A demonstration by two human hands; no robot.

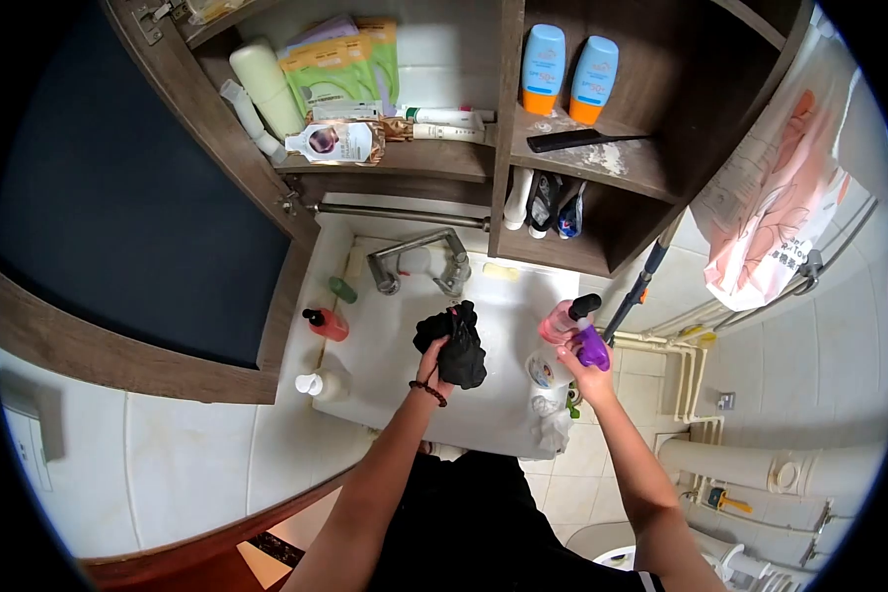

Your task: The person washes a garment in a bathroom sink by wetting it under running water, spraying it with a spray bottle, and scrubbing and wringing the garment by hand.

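Note:
Over the white sink (365, 395), my left hand (431, 367) is closed around a bunched black cloth (459, 345). A dark bead bracelet circles that wrist. At the sink's right rim, the fingers of my right hand (584, 372) wrap a purple bottle (592, 349). Beside it, a pink clear bottle (558, 321) stands close to my fingertips. A black cap (587, 305) shows above the two bottles; which one it belongs to I cannot tell. Just below stand a round white tub (543, 369) and a crumpled white cloth or bag (551, 422).
A metal faucet (419, 255) rises at the sink's back. Along the left rim are a red pump bottle (328, 324), a white pump bottle (323, 384) and a green item (342, 289). An open cabinet door (138, 197) hangs left; shelves above hold blue sunscreen bottles (567, 74) and a black comb (577, 140).

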